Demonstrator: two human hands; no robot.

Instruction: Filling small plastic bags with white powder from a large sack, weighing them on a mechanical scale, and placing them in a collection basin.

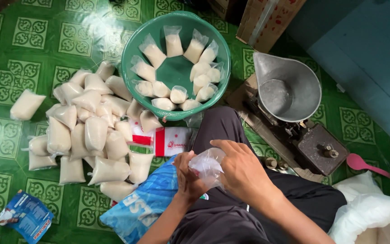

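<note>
You have one view only, from the camera on your head, so no second view shares the scene. It looks almost straight down past your lap to the green patterned floor (5, 135). Take the green basin (175, 72) as your mark: it sits top centre, farther from you. Your hands fill the lower middle, below the basin and much closer to the lens.

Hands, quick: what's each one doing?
Left hand: closed on the clear plastic bag.
Right hand: closed on the same bag, fingers over its top.
</note>
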